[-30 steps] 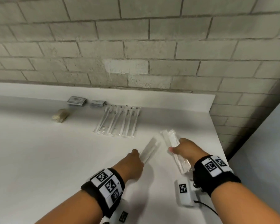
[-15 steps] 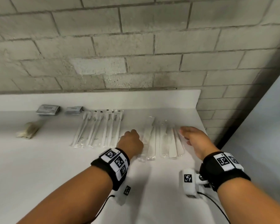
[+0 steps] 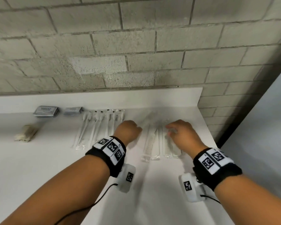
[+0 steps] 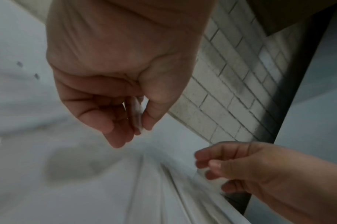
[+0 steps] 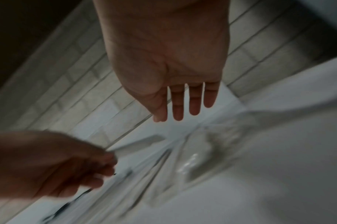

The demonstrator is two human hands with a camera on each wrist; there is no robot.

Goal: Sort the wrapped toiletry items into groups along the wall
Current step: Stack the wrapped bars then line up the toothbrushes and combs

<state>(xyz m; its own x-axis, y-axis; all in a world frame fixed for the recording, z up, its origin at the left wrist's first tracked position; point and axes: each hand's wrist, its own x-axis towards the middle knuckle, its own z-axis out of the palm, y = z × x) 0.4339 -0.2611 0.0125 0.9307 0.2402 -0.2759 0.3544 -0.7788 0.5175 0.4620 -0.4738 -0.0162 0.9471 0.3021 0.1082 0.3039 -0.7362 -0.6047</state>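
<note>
Wrapped white combs [image 3: 150, 143] lie in a row on the white counter [image 3: 39, 168], right of a row of wrapped toothbrushes [image 3: 96, 129]. My left hand [image 3: 131, 129] hovers at the left end of the comb row, fingers curled. In the left wrist view its thumb and fingers [image 4: 138, 121] pinch the end of one wrapped comb [image 4: 137, 112], which shows blurred in the head view, slanting toward the wall [image 3: 148, 118]. My right hand [image 3: 170, 129] is over the right combs. Its fingers [image 5: 183, 112] are straight and hold nothing.
Two stacks of grey sachets [image 3: 45, 111] [image 3: 72, 110] sit by the backsplash at left, with a tan wrapped item [image 3: 25, 133] in front of them. The brick wall [image 3: 136, 54] is close behind. The counter ends just right of my right hand [image 3: 212, 140].
Both hands carried combs from the front of the counter to a row beside the toothbrushes. The right hand has let go and shifted left over the row; the left still pinches one comb.
</note>
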